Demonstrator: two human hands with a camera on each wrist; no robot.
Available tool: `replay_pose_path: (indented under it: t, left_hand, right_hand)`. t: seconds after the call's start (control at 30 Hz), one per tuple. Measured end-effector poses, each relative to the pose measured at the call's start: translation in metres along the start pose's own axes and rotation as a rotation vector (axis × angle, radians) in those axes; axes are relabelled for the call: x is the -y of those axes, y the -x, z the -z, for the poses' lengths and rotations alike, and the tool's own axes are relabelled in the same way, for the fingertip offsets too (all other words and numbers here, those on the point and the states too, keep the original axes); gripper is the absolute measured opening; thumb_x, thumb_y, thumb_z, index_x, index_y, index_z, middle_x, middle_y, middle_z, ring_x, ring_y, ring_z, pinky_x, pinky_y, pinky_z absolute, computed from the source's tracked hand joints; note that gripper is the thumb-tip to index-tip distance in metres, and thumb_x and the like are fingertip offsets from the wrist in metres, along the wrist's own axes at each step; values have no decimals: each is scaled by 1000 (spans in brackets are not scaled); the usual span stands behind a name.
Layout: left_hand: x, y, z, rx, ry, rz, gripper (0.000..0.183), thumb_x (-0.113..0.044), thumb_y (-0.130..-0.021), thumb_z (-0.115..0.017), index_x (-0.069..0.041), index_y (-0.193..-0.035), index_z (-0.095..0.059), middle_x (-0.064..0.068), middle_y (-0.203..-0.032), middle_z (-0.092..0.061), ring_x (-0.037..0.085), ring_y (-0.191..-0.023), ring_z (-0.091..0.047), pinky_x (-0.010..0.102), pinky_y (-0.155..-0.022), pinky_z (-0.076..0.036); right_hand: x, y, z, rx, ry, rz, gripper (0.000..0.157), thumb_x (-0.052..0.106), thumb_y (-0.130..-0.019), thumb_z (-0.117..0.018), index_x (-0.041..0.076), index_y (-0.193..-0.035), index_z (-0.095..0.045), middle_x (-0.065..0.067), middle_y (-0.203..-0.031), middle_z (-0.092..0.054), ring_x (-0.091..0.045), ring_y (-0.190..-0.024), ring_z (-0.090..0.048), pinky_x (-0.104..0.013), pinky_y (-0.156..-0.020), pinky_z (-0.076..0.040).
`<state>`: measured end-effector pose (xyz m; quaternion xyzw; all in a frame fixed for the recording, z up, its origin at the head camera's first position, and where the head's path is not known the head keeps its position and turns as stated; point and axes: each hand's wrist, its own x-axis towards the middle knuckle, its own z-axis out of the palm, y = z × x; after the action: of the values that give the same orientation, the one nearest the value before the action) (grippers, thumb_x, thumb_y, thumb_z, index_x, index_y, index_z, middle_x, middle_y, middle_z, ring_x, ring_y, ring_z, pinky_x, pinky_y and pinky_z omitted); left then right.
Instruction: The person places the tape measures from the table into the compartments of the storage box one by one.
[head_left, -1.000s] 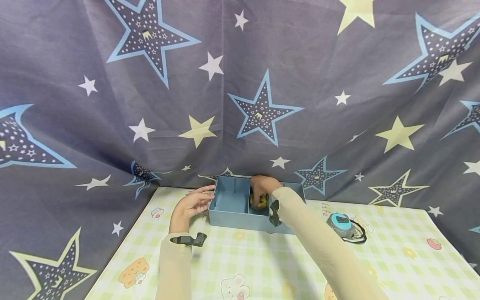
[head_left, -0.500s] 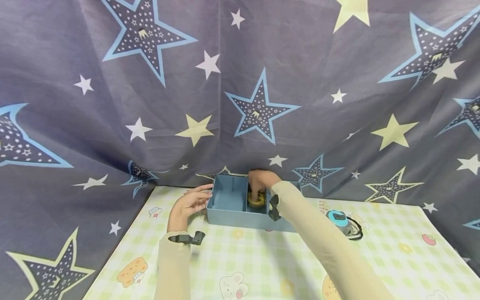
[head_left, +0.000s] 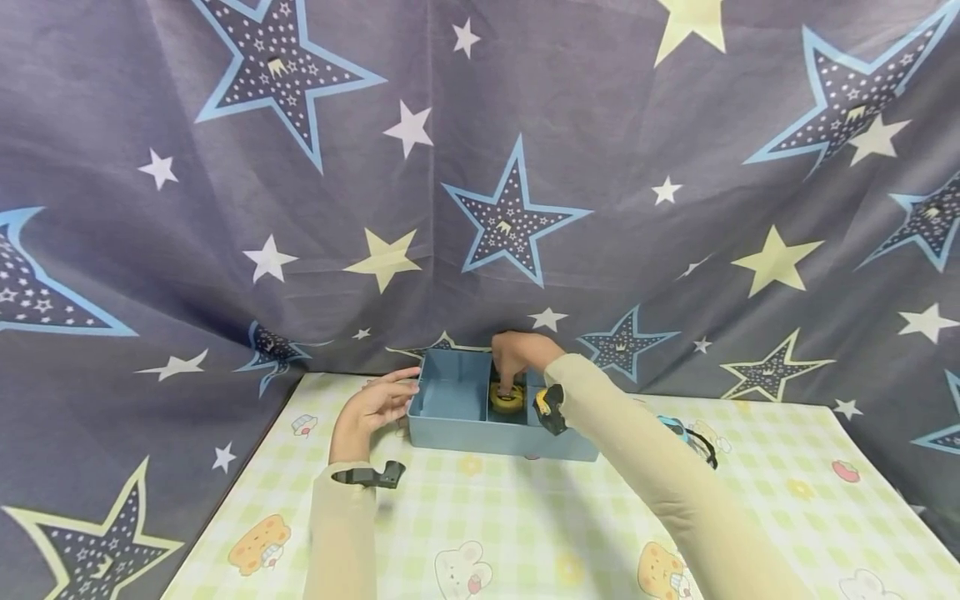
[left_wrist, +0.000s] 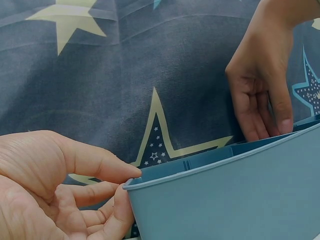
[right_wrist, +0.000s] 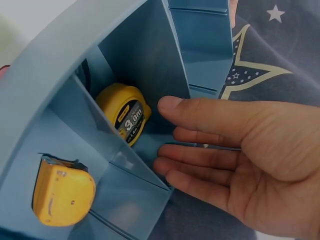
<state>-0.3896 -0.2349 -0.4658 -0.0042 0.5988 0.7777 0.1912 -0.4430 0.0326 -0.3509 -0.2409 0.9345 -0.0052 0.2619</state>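
Note:
A blue-grey divided box (head_left: 498, 440) stands at the back of the table. In its middle compartment lies a yellow tape measure (right_wrist: 121, 111) with a black "3.0m" label. Just above it is my right hand (right_wrist: 240, 155), its fingers extended and apart from the tape measure in the right wrist view. An orange-yellow tape measure (right_wrist: 65, 192) sits in the neighbouring compartment, past a divider. At the box's left end, my left hand (left_wrist: 65, 185) touches the rim corner with its thumb and the outer wall with its other fingertips.
A turquoise tape measure (head_left: 673, 427) with a black strap lies right of the box, partly behind the right sleeve (head_left: 645, 467). The box's left compartment (head_left: 453, 396) is wide. A star-patterned curtain (head_left: 360, 208) hangs right behind the box.
My right hand has let go of the yellow tape measure, which now lies flat in the middle compartment. The fingers have risen slightly. My left hand keeps its place; the head view has shifted a little.

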Motion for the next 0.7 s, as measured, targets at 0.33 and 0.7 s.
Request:
replay_pose_path:
  t: [0.33,0.7]
  left_hand:
    - [-1,-3,-2,-7,-16,6,64,0,-103,-52,-5,-161,-27,-7,-87,-61,0,-67,-60,13,-66,-51]
    - [0,-3,-2,-9,-21,6,64,-1,-103,-53,-6,-161,-27,-6,-93,-58,0,-69,-59,12,-66,-50]
  right_hand:
    - [2,17,3,-116,135,151,19,21,-83,-86,10,-80,-70,6,-68,-57,-8,-63,-42,-22,-61,-39]
    - [-6,54,4,-330,12,343,35,12,-89,-79,1,-121,-72,-17,-118,-74,-26,-104,-72,-32,-90,-59]
